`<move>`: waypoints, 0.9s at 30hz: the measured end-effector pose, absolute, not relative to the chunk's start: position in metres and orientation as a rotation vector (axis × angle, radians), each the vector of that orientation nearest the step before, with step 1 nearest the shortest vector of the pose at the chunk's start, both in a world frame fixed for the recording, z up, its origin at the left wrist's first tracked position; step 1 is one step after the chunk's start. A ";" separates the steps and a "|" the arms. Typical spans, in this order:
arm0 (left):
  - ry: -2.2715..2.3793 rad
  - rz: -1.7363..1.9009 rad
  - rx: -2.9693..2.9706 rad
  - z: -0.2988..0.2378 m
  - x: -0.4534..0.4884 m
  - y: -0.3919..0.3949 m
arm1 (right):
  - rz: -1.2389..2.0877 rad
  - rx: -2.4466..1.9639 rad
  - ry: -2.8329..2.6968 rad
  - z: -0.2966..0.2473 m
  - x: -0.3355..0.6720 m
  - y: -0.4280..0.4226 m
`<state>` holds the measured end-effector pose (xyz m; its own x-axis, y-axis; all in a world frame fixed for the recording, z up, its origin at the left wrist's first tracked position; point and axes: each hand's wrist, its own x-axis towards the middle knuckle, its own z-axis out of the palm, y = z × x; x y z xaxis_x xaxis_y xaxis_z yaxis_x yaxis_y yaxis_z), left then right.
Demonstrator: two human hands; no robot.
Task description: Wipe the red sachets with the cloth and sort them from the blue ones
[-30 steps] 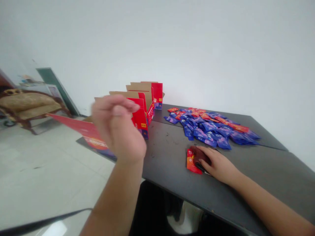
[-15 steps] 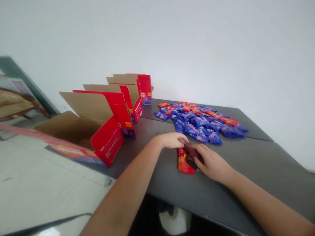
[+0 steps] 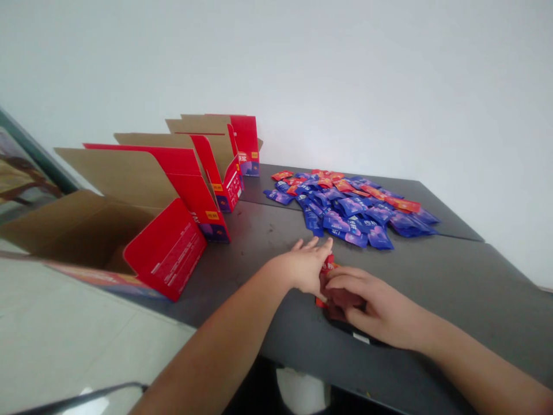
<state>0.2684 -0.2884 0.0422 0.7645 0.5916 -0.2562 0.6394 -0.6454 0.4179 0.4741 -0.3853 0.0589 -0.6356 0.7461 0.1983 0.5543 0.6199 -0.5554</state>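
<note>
A red sachet [image 3: 329, 263] with white print lies on the dark table, largely covered by my hands. My left hand [image 3: 306, 270] is at its left edge, fingers spread, thumb beside the sachet. My right hand [image 3: 371, 300] curls over a dark reddish-brown, crumpled, cloth-like piece [image 3: 345, 298] on top of the sachet. Under that hand shows a black item with a white part [image 3: 361, 338]; its kind is hidden.
A pile of blue and red sachets [image 3: 345, 207] lies toward the wall. Several open red cartons [image 3: 173, 251] with raised flaps stand in a row at the left. The dark table's [image 3: 432, 282] front edge runs below my arms.
My left hand's fingers have spread and reached along the sachet's left side. The right hand and brown piece now cover more of the sachet. The view has shifted slightly.
</note>
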 end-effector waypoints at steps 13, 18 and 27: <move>0.862 -0.212 2.412 0.047 0.263 -0.287 | 0.428 -1.256 -2.459 0.041 0.477 -0.343; 0.847 -0.249 2.442 0.041 0.263 -0.287 | 0.283 -1.344 -2.390 0.031 0.484 -0.336; 0.865 -0.202 2.473 0.039 0.262 -0.290 | 0.361 -1.073 -2.365 0.052 0.489 -0.370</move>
